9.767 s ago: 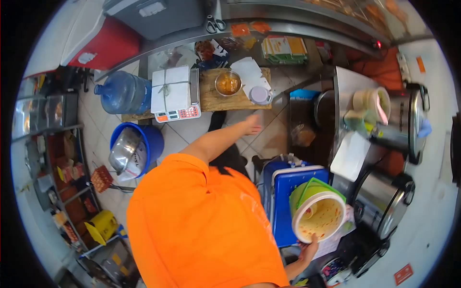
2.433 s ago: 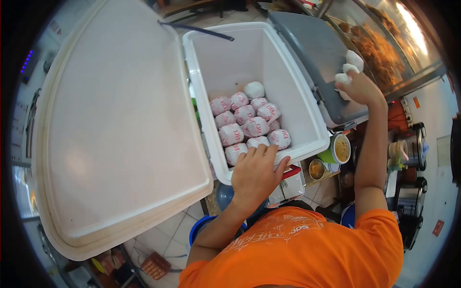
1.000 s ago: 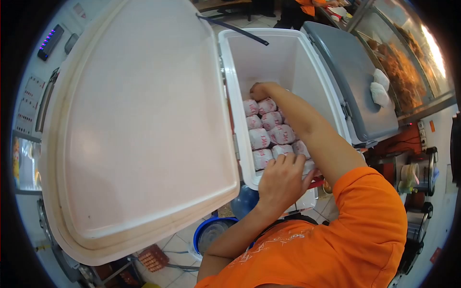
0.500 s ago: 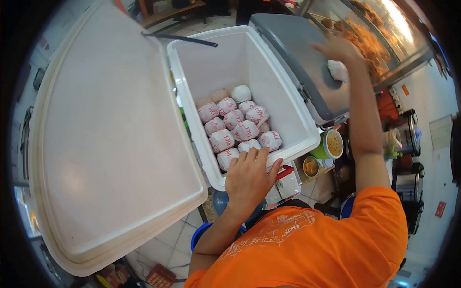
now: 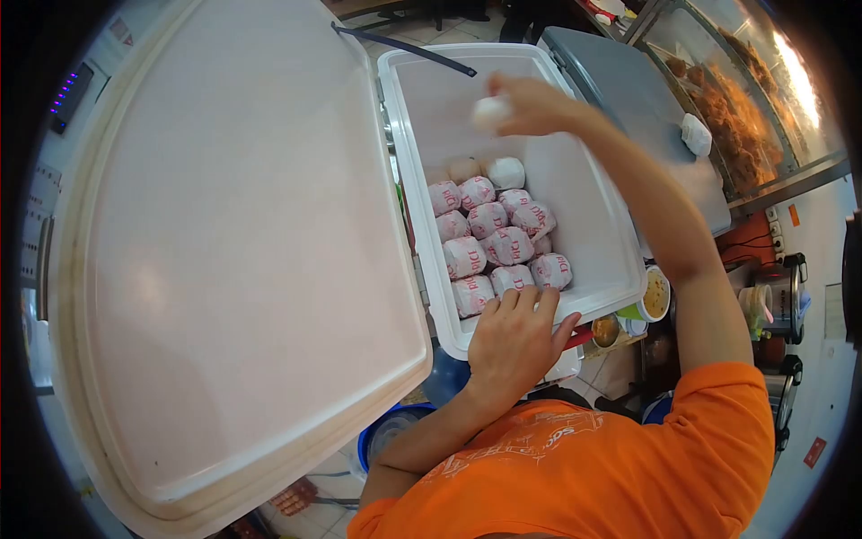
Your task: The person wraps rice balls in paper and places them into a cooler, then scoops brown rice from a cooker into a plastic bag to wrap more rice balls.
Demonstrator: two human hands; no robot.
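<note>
1. The right hand point(image 5: 530, 103) grips a small white paper-wrapped bundle point(image 5: 491, 111), fingers curled around it, above the open white plastic cooler box point(image 5: 588, 225).
2. The left hand point(image 5: 516, 337) rests on the cooler's near rim, fingers spread and loose, holding nothing.
3. Wrapped bundles with red print point(image 5: 498, 242) lie packed inside; another white bundle point(image 5: 696, 135) sits on the grey lid point(image 5: 628, 90) beside.

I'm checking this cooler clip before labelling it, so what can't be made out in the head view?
- Print on the wrapped buns: too small and warped to read.
- Bun in the right hand: blurred; printed or plain, cannot tell.
- Cooler floor: hidden under the buns.
- Near rim: covered by the left hand.
- White packet on the grey lid: too small to identify.
</note>
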